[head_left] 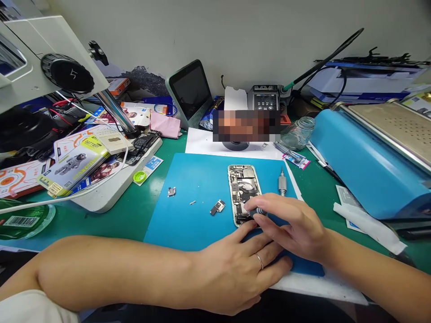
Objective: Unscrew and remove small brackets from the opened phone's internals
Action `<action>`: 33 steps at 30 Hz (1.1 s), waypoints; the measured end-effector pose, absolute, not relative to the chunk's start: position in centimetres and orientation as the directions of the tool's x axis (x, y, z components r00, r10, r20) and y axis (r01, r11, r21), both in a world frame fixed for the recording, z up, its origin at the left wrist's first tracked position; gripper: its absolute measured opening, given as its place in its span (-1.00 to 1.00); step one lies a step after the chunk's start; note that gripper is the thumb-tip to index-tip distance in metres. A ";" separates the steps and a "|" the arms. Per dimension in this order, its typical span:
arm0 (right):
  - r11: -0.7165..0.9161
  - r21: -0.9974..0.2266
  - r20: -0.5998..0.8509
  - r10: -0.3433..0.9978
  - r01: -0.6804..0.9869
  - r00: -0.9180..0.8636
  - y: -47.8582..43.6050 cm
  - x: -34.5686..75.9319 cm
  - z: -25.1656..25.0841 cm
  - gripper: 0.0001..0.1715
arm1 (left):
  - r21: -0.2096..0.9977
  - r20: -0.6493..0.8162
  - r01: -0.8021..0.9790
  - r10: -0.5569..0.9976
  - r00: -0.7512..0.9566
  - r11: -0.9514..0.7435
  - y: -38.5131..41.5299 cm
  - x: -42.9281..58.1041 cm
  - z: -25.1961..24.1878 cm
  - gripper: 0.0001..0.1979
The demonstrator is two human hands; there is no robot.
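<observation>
An opened smartphone (245, 184) lies on the blue work mat (188, 229), its inner parts exposed. Over its lower end, my right hand (292, 224) pinches a dark, ribbed-handled screwdriver (258, 212); its tip is hidden. My left hand (242, 269), wearing a ring, lies across the mat just below the phone. Its fingers are stretched out, with the index finger at the phone's bottom edge. A second, silver screwdriver (282, 183) rests right of the phone. Left of it are a metal-and-black phone part (217, 207), a small metal piece (171, 192) and a tiny strip (192, 202).
A microscope (67, 80) on its white base (101, 199) stands at left, with battery boxes (77, 166) piled on it. Behind are a tablet-like screen (190, 89), a soldering station (266, 98) and a glass jar (299, 132). A blue roll (363, 161) fills the right.
</observation>
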State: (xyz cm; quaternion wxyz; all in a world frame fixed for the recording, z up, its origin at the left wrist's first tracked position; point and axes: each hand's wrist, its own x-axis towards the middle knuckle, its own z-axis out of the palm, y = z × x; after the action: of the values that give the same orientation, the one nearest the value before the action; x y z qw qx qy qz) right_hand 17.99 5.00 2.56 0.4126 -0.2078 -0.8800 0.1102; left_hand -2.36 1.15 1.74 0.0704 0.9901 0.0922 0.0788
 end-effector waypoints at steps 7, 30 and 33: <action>0.878 -0.399 0.675 0.477 0.266 -0.563 5.0 18.0 2.5 -0.26 | 0.145 0.150 0.167 0.188 0.971 -0.975 1.2 -2.3 1.6 -0.40; 0.831 -0.490 0.653 0.549 0.262 -0.522 4.7 18.0 2.3 -0.18 | 0.144 0.183 0.170 0.195 0.963 -0.975 1.4 -2.4 1.7 -0.39; 0.822 -0.485 0.635 0.566 0.300 -0.525 4.7 18.0 2.4 -0.21 | 0.142 0.188 0.166 0.191 0.963 -0.976 1.3 -2.4 1.6 -0.39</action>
State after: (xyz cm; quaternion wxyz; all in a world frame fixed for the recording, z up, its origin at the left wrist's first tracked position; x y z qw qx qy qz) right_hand 18.02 4.72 2.40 0.4169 -0.2524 -0.8585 0.1596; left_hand -2.41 1.34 1.57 0.0626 0.9888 0.0903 0.1007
